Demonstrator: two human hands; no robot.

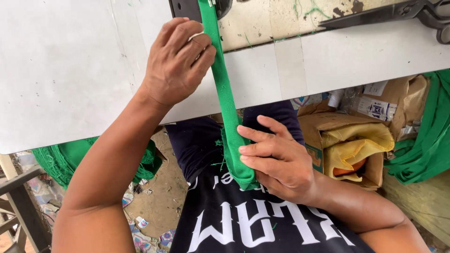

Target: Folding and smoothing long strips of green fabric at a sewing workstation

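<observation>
A long folded strip of green fabric (225, 93) runs from the top of the white table (70, 70) down over its front edge to my lap. My left hand (176, 61) rests on the table and pinches the strip's upper part between thumb and fingers. Below the table edge, my right hand (276, 159) grips the strip's lower, bunched end against my dark shirt (225, 220). The strip is held taut between both hands. Its top end disappears under a dark machine part (185, 8) at the frame's upper edge.
Large dark scissors (398, 11) lie at the table's far right. A cardboard box with yellow cloth (356, 140) stands on the floor at right, beside green fabric (426, 131). More green fabric (65, 159) hangs under the table at left. Scraps litter the floor.
</observation>
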